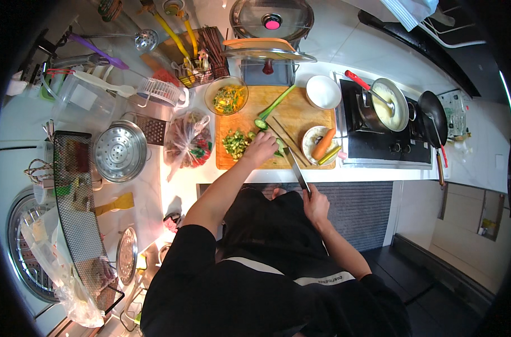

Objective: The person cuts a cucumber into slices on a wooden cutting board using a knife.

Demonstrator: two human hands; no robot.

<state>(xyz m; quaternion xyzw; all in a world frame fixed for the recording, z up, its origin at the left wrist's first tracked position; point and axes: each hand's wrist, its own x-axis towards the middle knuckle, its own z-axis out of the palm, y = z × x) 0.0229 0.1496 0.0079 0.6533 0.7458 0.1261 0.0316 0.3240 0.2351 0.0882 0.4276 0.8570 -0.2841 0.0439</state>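
Note:
My left hand (261, 148) is over the wooden cutting board (318, 118), its fingers curled down on a cut cucumber piece (281, 145), partly hidden beneath them. Chopped green cubes (235, 144) lie in a heap just left of that hand. In my right hand (315, 205) is the handle of a kitchen knife (296, 169); its blade points up and left, the tip close to the cucumber. Beyond my fingers lies a long green stalk (276, 103), with a cut cucumber end (261, 124) at its near end. A pair of chopsticks (290, 141) slants across the board.
A bowl with a carrot (323, 143) sits at the board's right, below a white bowl (323, 92). A glass bowl of shredded vegetables (226, 96) stands at upper left, near a plastic bag (189, 139). The stove (360, 147) holds a pot (386, 105) and a wok (432, 118).

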